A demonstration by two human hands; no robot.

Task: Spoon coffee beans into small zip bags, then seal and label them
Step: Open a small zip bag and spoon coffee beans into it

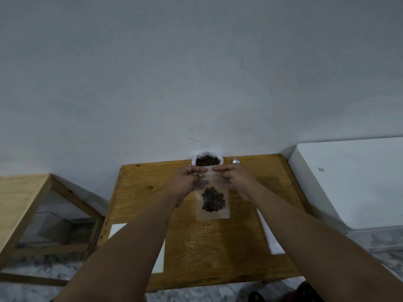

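A small clear zip bag (212, 212) hangs above the wooden table (218, 247), with a clump of dark coffee beans (213, 199) in its lower half. My left hand (185, 182) pinches the bag's top edge on the left side. My right hand (236, 180) pinches the same edge on the right, fingertips almost meeting the left hand's. Behind the hands, at the table's far edge, stands a white container of coffee beans (207, 160). A metal spoon (236, 161) lies just to its right, mostly hidden by my right hand.
A white sheet (117, 229) lies on the table under my left forearm, another white sheet (272, 238) under my right forearm. A second wooden table (19, 199) stands to the left, a white block (349, 182) to the right. A wall rises right behind the table.
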